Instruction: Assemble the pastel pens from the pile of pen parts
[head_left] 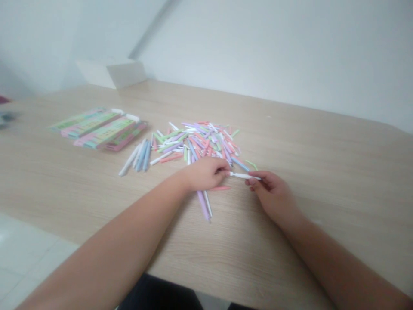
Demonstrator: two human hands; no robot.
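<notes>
A slim white pen-like stick (241, 175) spans the gap between my hands above the table. My left hand (209, 173) is closed, its fingertips pinching the stick's left end. The right end is gripped between the thumb and fingers of my right hand (272, 189). Just beyond lies a loose pile of pastel pen-like pieces (200, 140) in purple, white, green, coral and blue. Under my left wrist, a purple stick (203, 206) and a thin white one (208, 203) stick out, with a coral piece (222, 188) beside them. Blur hides finer details.
Left of the pile, several white and blue sticks (142, 156) lie side by side. Flat pastel boxes (105, 129) rest farther left on the wooden table (322, 150). A white folded card or box (127, 73) stands near the wall. A bent green piece (251, 164) lies near my right hand.
</notes>
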